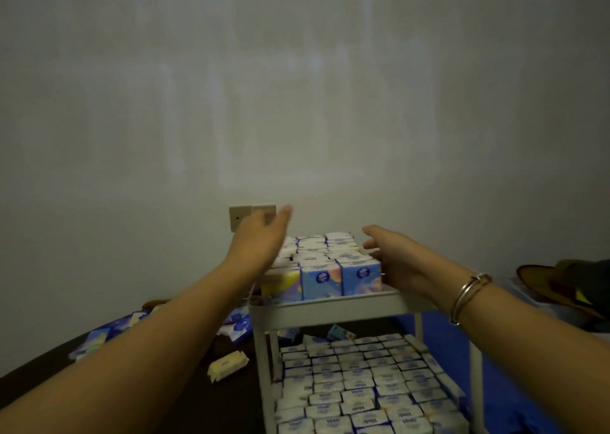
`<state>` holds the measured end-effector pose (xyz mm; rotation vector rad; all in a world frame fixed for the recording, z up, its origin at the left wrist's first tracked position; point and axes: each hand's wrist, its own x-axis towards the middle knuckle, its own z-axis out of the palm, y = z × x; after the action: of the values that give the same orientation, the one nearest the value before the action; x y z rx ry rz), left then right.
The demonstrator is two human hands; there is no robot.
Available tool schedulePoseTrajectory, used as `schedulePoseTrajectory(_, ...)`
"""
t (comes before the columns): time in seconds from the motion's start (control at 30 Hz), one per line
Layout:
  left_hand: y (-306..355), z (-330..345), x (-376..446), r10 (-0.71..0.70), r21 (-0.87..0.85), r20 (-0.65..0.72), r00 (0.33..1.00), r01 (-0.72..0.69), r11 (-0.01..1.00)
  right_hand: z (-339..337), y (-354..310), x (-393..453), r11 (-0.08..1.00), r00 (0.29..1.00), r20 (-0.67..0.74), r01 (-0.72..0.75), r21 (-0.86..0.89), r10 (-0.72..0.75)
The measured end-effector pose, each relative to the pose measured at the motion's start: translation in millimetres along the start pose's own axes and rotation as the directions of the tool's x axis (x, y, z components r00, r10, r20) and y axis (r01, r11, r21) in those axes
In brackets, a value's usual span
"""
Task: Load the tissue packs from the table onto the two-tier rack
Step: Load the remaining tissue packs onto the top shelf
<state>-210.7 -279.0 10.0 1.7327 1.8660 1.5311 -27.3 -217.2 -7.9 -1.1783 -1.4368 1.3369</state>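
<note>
A white two-tier rack (pixel 330 310) stands on the dark table (pixel 185 397). Its upper tier holds upright blue and white tissue packs (pixel 321 268) in rows. The lower tier (pixel 359 390) is filled with several rows of packs. My left hand (pixel 260 235) hovers at the left side of the upper packs, blurred, fingers extended, holding nothing. My right hand (pixel 392 258) is at the right side of the upper packs, fingers loosely curved next to the front right pack; whether it touches is unclear. A single yellow pack (pixel 227 364) lies on the table left of the rack.
Loose tissue packs (pixel 109 334) lie scattered on the table at the left and behind the rack (pixel 236 326). A wall socket plate (pixel 239 217) is behind my left hand. A blue surface (pixel 442 344) and a brown hat (pixel 558 285) are at the right.
</note>
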Motion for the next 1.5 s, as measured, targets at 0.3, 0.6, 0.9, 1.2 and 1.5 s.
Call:
schedulePoseTrajectory(0.3,-29.2,5.6,4.2,-0.471,-0.379,0.316,0.824,0.564,0.733,12.8,3.0,3.8,1.0,1.0,-0.009,0.019,0.012,-0.019)
schedulePoseTrajectory(0.6,-30.0,10.4,15.8,-0.413,-0.258,0.354,0.839,0.512,0.819,11.9,0.1,-6.3,0.999,1.0,-0.011,0.004,-0.037,-0.005)
schedulePoseTrajectory(0.9,-63.1,-34.9,19.5,-0.311,-0.428,0.14,0.94,0.341,0.837,66.5,-53.1,-29.2,0.752,0.898,-0.056,0.329,-0.572,-0.436)
schedulePoseTrajectory(1.2,-182.5,-135.2,-3.6,-0.28,-0.412,-0.293,0.914,0.144,0.9,255.9,-39.4,-9.9,0.796,0.829,0.173,0.56,-0.231,-0.532)
schedulePoseTrajectory(1.5,-372.8,-184.2,-36.6,-0.438,-0.109,-0.353,0.827,0.428,0.897,394.4,117.1,81.6,0.784,0.896,0.302,0.433,-0.445,-0.324)
